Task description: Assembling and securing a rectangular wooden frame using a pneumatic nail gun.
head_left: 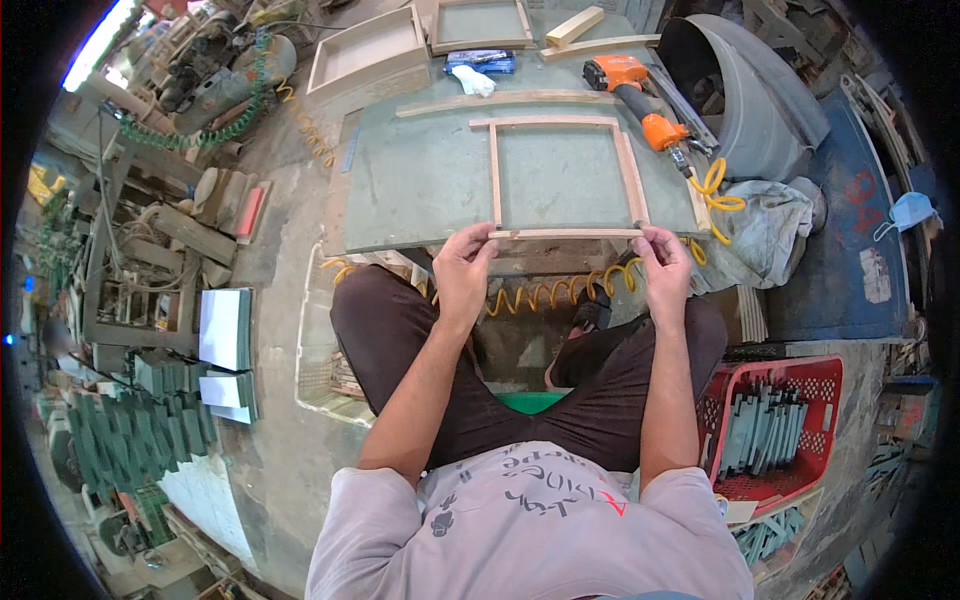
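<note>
A rectangular frame of thin wooden strips (558, 121) lies on a green work board (420, 190) in front of me. My left hand (462, 265) pinches the near left corner of the frame at the board's front edge. My right hand (665, 265) pinches the near right corner. Both hands grip the near strip (570, 234). A loose wooden strip (500, 100) lies beyond the frame.
An orange nail gun (640, 95) with a coiled yellow hose (560, 290) lies at the board's right. Finished wooden frames (370, 50) stand at the back. A red crate (780, 430) of green pieces sits at my right; green tiles (150, 420) are stacked at my left.
</note>
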Demonstrator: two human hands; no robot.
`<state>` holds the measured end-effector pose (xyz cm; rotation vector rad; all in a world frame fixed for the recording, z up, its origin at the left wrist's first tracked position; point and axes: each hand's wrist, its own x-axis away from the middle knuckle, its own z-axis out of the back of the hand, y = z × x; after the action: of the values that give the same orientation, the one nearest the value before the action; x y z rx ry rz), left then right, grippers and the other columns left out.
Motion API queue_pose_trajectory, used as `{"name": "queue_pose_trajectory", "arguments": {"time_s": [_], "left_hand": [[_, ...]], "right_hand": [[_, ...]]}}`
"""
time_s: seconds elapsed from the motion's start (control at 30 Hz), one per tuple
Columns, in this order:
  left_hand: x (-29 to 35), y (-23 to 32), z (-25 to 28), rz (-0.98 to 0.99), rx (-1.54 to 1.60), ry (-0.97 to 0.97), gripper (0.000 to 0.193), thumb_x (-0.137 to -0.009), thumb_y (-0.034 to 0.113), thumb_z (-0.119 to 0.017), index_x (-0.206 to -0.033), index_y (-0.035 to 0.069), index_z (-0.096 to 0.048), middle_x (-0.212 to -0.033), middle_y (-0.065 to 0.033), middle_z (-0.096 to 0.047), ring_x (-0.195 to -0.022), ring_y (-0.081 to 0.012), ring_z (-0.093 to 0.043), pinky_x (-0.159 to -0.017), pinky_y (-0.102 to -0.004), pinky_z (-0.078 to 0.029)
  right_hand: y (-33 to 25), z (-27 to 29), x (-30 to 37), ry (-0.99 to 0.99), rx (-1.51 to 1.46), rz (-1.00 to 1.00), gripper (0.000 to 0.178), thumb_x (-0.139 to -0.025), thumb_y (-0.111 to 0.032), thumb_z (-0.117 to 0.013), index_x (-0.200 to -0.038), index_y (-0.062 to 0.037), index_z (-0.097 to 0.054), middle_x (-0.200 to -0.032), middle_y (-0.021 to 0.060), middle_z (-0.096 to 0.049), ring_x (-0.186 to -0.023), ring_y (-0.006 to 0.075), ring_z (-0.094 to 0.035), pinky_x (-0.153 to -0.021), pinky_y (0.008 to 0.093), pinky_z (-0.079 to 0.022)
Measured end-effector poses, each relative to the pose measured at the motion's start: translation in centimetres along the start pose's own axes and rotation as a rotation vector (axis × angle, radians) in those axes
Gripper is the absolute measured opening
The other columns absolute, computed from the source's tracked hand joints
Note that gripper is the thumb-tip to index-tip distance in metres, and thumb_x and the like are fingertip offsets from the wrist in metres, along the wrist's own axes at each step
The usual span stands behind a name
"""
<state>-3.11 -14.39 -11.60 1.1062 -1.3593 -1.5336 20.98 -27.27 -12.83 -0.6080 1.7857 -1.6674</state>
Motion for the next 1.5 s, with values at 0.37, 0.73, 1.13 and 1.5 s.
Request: {"name": "queue_pose_trajectory", "arguments": {"time_s": [0.37,0.73,1.13,1.5], "left_hand": [[-0.5,-1.1,-0.5,0.107,-0.017,0.068,0.020,-0.089,0.003,-0.062,-0.107,-0.005,-0.064,-0.096,-0.0086,-0.068,-0.085,-0.0130,-0.065,-0.074,-0.0258,-0.055],[-0.6,-1.6,-0.1,0.034,-0.009,0.104,0.017,-0.087,0.001,-0.064,-0.102,-0.004,-0.067,-0.090,-0.0052,-0.068,-0.081,-0.0089,-0.062,-0.073,-0.0227,-0.051],[-0.7,-1.6,-0.7,-0.014,0.001,0.066,0.017,-0.089,0.002,-0.062,-0.105,-0.005,-0.065,-0.088,-0.0035,-0.067,-0.077,-0.0074,-0.061,-0.068,-0.0211,-0.050],[-0.7,-1.1,-0.5,-0.083,-0.152,0.080,0.015,-0.087,0.002,-0.066,-0.101,-0.001,-0.068,-0.093,-0.0030,-0.062,-0.073,-0.0074,-0.060,-0.065,-0.0209,-0.048]], "right_hand": [[0.7,0.1,-0.4,0.090,0.150,-0.003,0.013,-0.089,-0.005,-0.063,-0.100,0.0018,-0.064,-0.089,0.0013,-0.064,-0.082,0.0077,-0.059,-0.076,0.0225,-0.048],[1.3,-0.7,-0.8,0.157,0.222,0.064,0.014,-0.083,-0.005,-0.068,-0.096,0.0017,-0.067,-0.084,0.0035,-0.063,-0.073,0.0089,-0.057,-0.066,0.0238,-0.046],[0.9,-0.8,-1.1,0.187,0.255,0.111,0.013,-0.082,-0.003,-0.067,-0.095,0.0007,-0.066,-0.085,0.0058,-0.061,-0.072,0.0119,-0.059,-0.065,0.0256,-0.047],[0.0,-1.0,-0.9,0.201,0.369,0.157,0.014,-0.081,-0.004,-0.067,-0.094,0.0008,-0.065,-0.085,0.0086,-0.062,-0.074,0.0167,-0.060,-0.066,0.0283,-0.047]]}}
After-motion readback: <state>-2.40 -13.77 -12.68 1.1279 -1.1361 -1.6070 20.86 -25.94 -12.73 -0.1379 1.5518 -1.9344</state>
